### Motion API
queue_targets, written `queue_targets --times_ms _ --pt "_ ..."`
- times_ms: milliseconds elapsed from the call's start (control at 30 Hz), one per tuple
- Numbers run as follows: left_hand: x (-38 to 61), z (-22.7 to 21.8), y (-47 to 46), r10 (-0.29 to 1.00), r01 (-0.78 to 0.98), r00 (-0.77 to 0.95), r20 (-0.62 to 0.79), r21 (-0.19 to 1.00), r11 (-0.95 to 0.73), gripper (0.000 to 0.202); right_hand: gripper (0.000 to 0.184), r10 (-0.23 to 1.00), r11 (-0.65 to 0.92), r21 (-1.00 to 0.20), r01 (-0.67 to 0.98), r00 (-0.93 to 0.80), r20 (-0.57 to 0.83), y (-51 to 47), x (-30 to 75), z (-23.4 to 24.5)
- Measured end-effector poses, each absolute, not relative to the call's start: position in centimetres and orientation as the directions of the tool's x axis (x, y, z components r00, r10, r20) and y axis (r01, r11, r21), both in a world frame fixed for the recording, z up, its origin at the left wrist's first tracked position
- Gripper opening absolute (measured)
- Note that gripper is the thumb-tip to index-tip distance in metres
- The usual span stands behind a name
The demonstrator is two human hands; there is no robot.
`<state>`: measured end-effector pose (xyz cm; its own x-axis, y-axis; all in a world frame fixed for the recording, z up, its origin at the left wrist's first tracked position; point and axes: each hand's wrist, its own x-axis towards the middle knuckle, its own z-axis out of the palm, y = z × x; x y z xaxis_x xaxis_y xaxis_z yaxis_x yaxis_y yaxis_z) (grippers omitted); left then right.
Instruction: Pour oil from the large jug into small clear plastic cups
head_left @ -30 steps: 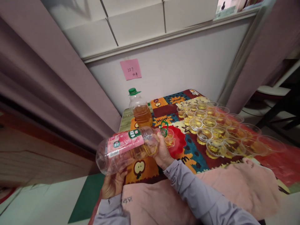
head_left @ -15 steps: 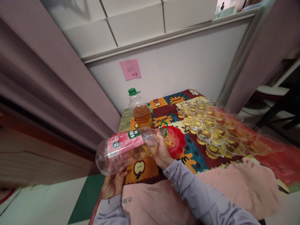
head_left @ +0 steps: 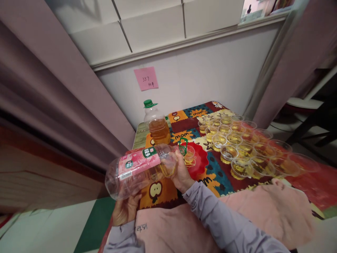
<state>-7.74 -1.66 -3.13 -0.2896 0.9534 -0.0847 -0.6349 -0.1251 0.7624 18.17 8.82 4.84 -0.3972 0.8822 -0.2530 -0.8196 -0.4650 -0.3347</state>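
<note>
Against the frame from a moment before, little has changed on the tabletop (head_left: pixel 216 173) at centre right, which is covered by a bright patterned cloth. The large bottle (head_left: pixel 137 168) has sunk a touch lower and further left at its base end, and both hands keep the same grip. This clear bottle with a pink label lies almost on its side at lower centre. Its base points to the lower left and its mouth to the right, and what is left of the amber liquid has pooled towards the neck. The left hand (head_left: pixel 125 211) cups the underside of the base with curled fingers. The right hand (head_left: pixel 180 173) is closed around the shoulder just behind the green handle (head_left: pixel 183 145) at the neck. Behind them, near the wall, a standing bottle (head_left: pixel 157 125) with a green cap is upright on the tabletop and roughly half full of the same amber liquid. A red plate (head_left: pixel 200 161) lies just right of the tilted bottle's mouth. On its left part stands a small cup (head_left: pixel 189 154), clear plastic, right at the mouth, with a little amber liquid in it. To the right of the plate, clear cups (head_left: pixel 228 151) stand close together in rows, each holding a shallow layer of yellow liquid. A pink note (head_left: pixel 146 78) is stuck on the wall above.
</note>
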Motion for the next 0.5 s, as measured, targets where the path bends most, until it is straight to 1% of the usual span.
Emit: queue_targets --times_ms 167,233,333,500 --pt "-8.02 -3.63 -1.67 0.972 -0.680 -0.233 -0.021 0.718 -0.147 0.068 0.047 0.879 -0.468 -0.330 -0.820 -0.396 -0.266 8.79 18.12 4.80" --pt "-8.11 -3.50 -1.65 0.981 -0.688 -0.193 -0.016 0.715 -0.124 0.064 0.046 0.880 -0.467 -0.327 -0.822 -0.392 -0.269 8.76 18.15 4.88" --pt "-8.05 -3.07 -1.63 0.987 -0.674 -0.154 -0.047 0.735 -0.070 0.058 0.047 0.885 -0.460 -0.334 -0.823 -0.391 -0.254 8.75 18.24 5.01" --pt "-7.30 -2.64 -1.61 0.959 -0.628 -0.272 -0.083 0.771 -0.111 0.060 0.053 0.880 -0.471 -0.349 -0.810 -0.407 -0.244 8.81 18.33 5.02"
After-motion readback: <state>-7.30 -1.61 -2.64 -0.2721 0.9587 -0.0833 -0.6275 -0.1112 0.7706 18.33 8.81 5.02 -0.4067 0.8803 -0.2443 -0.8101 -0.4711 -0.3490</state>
